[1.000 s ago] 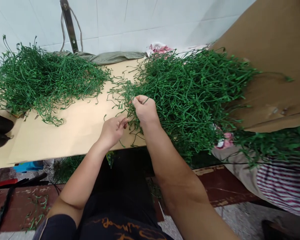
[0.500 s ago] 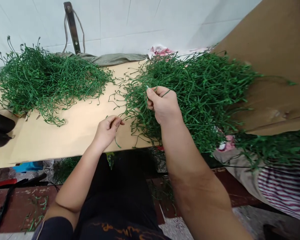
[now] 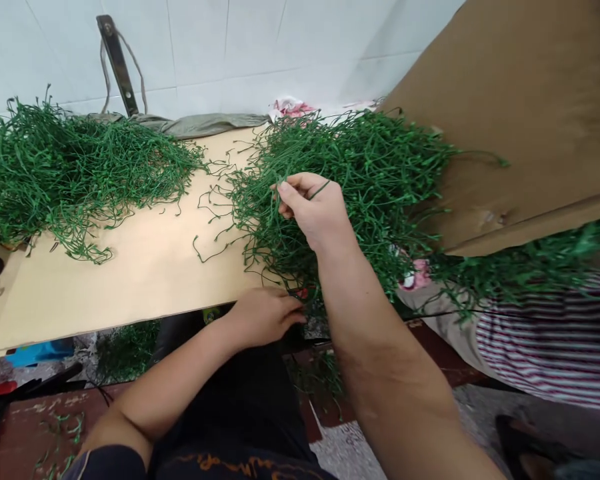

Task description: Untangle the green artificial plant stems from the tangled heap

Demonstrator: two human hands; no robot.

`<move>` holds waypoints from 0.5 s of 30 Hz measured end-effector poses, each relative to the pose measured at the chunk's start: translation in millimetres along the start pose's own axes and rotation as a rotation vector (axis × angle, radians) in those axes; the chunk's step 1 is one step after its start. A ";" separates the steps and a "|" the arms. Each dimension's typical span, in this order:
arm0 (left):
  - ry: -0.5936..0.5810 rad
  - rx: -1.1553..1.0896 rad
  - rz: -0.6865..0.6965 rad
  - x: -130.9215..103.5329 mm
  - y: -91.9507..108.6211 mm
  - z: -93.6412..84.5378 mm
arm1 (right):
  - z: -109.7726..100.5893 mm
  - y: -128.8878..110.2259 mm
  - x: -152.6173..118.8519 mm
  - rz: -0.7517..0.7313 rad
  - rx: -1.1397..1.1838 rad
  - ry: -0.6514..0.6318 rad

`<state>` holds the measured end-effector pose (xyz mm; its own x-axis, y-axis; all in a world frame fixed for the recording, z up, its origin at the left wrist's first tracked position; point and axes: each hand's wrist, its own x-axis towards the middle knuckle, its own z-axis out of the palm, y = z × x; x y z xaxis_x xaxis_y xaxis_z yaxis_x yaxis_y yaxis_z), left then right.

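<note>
Several thin green flowering chive stems, with small buds at their tips, lie in a tangled heap (image 3: 365, 160) on the table's right part. Over the left side of this heap my right hand (image 3: 313, 207) is closed in a pinch on chive stems; one piece sticks out above its knuckles. My left hand (image 3: 263, 317) is low at the table's front edge, fingers reaching rightward and slightly apart, close to a small red thing (image 3: 303, 293) under the heap. Nothing shows in the left hand, though its fingertips are partly blurred. A second chive heap (image 3: 80, 167) lies on the left.
Brown cardboard (image 3: 460, 133) leans up at the right. A person in a striped garment (image 3: 540, 347) sits at the right, with more chives by them. A dark metal bar (image 3: 117, 67) stands against the tiled wall. A red-brown bench (image 3: 25, 427) is below.
My left hand has moved down and right from above the table to its front edge, and the stem it held no longer shows. My right hand keeps its pinch. The view has shifted right.
</note>
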<state>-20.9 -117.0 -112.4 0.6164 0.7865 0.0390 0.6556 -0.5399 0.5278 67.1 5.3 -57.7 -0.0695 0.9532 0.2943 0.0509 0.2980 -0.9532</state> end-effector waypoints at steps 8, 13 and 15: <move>0.115 -0.023 -0.080 2.4 2.9 -5.6 | -9.8 4.2 -3.6 -0.103 -0.098 -0.030; 0.634 -0.188 -0.225 -0.5 -19.0 -35.4 | -9.4 0.9 -9.7 -0.112 -0.162 -0.092; 0.855 -0.253 -0.314 5.5 -33.3 -50.0 | -7.1 -3.0 -14.0 -0.119 -0.197 -0.147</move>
<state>-61.2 -79.7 -87.3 -0.1669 0.8919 0.4202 0.5613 -0.2644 0.7842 74.9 -8.6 -58.4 -0.2300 0.8975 0.3762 0.2255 0.4252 -0.8766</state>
